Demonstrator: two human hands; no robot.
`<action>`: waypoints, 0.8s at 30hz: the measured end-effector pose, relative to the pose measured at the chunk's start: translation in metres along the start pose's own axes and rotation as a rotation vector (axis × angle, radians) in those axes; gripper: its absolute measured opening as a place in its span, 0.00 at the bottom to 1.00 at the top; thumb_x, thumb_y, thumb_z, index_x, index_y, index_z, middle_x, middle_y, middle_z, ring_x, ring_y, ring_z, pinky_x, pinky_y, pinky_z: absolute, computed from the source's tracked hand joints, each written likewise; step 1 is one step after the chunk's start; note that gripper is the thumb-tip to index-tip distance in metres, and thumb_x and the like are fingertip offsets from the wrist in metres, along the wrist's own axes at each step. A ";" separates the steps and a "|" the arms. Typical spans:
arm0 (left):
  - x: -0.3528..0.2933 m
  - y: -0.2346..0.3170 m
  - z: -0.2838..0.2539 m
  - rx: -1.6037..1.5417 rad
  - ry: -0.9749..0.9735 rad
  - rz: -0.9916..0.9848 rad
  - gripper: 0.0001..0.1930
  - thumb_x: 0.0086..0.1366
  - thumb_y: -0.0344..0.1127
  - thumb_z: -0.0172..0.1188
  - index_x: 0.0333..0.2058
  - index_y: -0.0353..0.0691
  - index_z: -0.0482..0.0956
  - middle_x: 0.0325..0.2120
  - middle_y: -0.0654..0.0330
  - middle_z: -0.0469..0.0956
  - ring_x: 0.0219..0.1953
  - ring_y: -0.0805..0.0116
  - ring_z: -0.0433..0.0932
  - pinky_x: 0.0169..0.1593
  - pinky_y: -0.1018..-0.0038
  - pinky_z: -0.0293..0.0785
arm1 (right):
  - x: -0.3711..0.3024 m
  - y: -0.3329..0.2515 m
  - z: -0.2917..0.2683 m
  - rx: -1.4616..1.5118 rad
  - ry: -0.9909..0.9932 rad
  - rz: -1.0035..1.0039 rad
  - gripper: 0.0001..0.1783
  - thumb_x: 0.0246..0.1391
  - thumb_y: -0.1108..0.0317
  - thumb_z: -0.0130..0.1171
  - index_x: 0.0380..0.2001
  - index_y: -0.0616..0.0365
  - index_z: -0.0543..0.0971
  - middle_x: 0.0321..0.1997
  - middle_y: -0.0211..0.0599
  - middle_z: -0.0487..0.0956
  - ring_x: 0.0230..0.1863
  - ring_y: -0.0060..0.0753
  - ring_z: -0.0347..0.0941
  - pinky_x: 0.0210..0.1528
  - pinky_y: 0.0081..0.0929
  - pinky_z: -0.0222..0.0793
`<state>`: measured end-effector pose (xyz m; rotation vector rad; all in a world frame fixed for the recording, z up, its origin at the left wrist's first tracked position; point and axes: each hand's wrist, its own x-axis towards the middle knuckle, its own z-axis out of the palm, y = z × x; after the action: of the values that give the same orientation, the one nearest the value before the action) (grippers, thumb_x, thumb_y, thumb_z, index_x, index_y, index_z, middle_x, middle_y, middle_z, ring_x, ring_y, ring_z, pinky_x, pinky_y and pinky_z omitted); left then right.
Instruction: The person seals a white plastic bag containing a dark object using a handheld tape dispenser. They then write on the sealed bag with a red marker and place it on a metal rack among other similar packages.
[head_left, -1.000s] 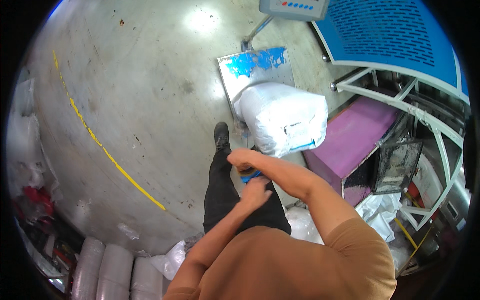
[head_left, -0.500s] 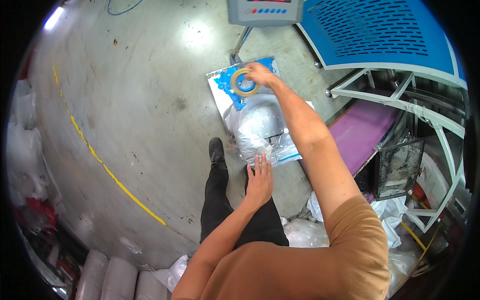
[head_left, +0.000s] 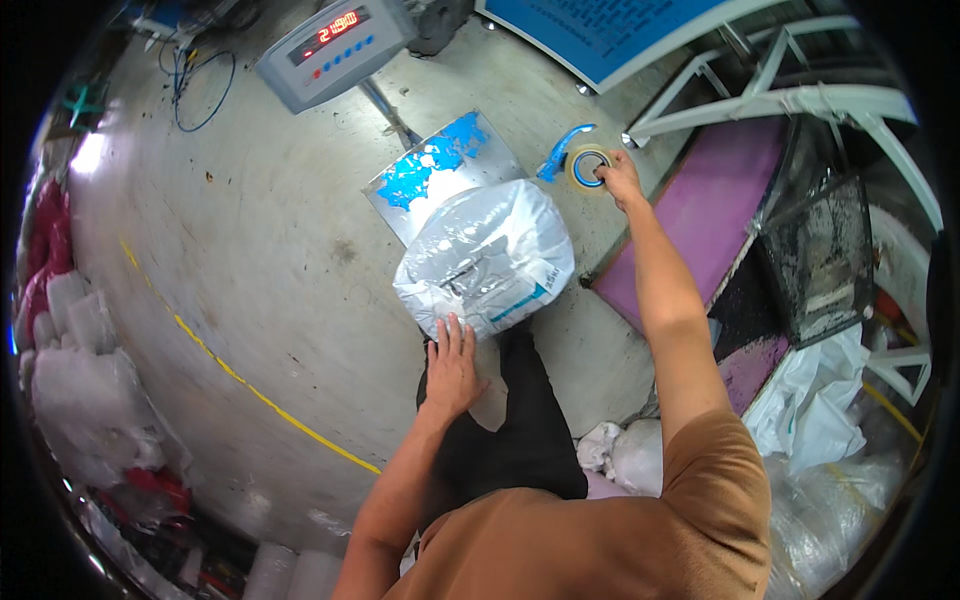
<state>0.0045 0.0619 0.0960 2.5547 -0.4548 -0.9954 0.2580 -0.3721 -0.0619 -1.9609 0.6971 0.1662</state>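
Observation:
A full white plastic bag (head_left: 487, 235), tied over with clear film or tape, rests on the metal platform scale (head_left: 395, 205), whose plate has peeling blue paint. My left hand (head_left: 455, 372) lies against the near edge of the bag, fingers stretched out and spread. Out to the right of the bag, my right hand (head_left: 620, 180) grips a tape dispenser (head_left: 558, 155) carrying a roll of clear-yellowish tape (head_left: 574, 172). Its blue part sticks out to the left of the roll. Whether any tape runs from it to the bag cannot be made out.
The scale's grey display (head_left: 340, 50) stands on a post beyond the plate. At right are a purple board (head_left: 690, 215), a white metal frame (head_left: 760, 105) and a dirty black panel (head_left: 815, 265). Wrapped bundles (head_left: 95, 395) line the left, past a yellow floor line (head_left: 265, 398).
My right hand has moved right with the tape dispenser, off from above the scale. The view has turned, so more of the display shows. My left hand stays at the bag's near edge.

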 end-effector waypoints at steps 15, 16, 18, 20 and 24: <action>0.007 -0.003 0.017 0.062 0.013 0.076 0.50 0.51 0.44 0.77 0.69 0.30 0.62 0.72 0.31 0.49 0.73 0.28 0.50 0.70 0.51 0.60 | -0.258 0.146 -0.054 0.181 0.161 0.207 0.39 0.47 0.79 0.65 0.65 0.46 0.73 0.60 0.44 0.78 0.60 0.41 0.74 0.62 0.33 0.69; 0.008 -0.003 0.017 0.063 0.018 0.091 0.50 0.52 0.43 0.77 0.69 0.30 0.62 0.72 0.30 0.50 0.73 0.28 0.50 0.70 0.51 0.60 | -0.279 0.160 -0.047 0.163 0.191 0.209 0.39 0.47 0.79 0.65 0.65 0.47 0.73 0.59 0.42 0.78 0.59 0.40 0.75 0.62 0.33 0.70; 0.005 -0.003 0.018 0.068 0.047 0.101 0.47 0.53 0.42 0.76 0.68 0.30 0.64 0.71 0.29 0.51 0.72 0.27 0.51 0.71 0.52 0.59 | -0.325 0.178 -0.021 0.216 0.166 0.292 0.39 0.48 0.78 0.67 0.66 0.52 0.71 0.58 0.43 0.78 0.57 0.40 0.75 0.61 0.32 0.70; 0.007 -0.004 0.018 0.032 0.038 0.093 0.47 0.53 0.40 0.76 0.69 0.31 0.62 0.71 0.30 0.50 0.73 0.28 0.50 0.71 0.52 0.59 | -0.368 0.182 0.016 0.334 0.134 0.403 0.35 0.48 0.74 0.70 0.62 0.57 0.72 0.53 0.40 0.79 0.53 0.38 0.76 0.60 0.33 0.70; -0.006 -0.010 0.017 0.071 0.157 0.097 0.43 0.55 0.37 0.73 0.68 0.34 0.65 0.71 0.34 0.55 0.72 0.35 0.55 0.70 0.55 0.61 | -0.447 0.171 0.117 0.345 0.220 0.513 0.35 0.47 0.70 0.75 0.57 0.61 0.70 0.50 0.39 0.79 0.51 0.36 0.76 0.58 0.35 0.70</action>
<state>-0.0100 0.0696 0.0840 2.6209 -0.5727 -0.7512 -0.1815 -0.1494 -0.0715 -1.4539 1.2792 0.1300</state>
